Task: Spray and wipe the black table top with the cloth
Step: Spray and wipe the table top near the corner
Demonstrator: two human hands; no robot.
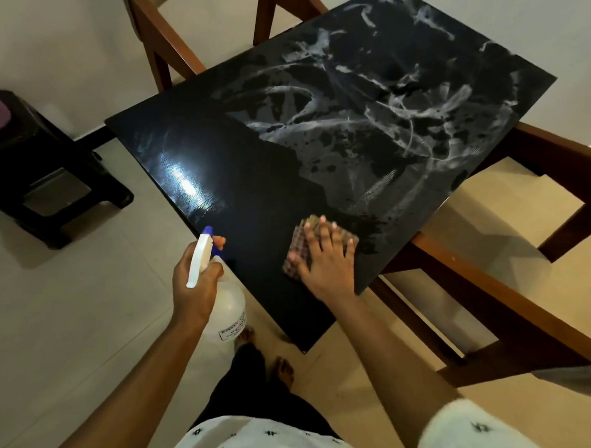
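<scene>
- while your right hand [324,262] lies flat on the cloth [299,239], fingers straight and spread, it presses the cloth onto the table [242,174] near its right edge.
- your left hand [195,280] grips the bottle [229,304] by its neck, fingers curled round it, one fingertip at the blue trigger; the bottle is held just off the table's near edge.
- white smears [387,102] cover the far half; the near left part is dark and shiny.
- a wooden chair [160,38] stands past the far-left edge, a dark stool [36,165] on the floor at left.
</scene>
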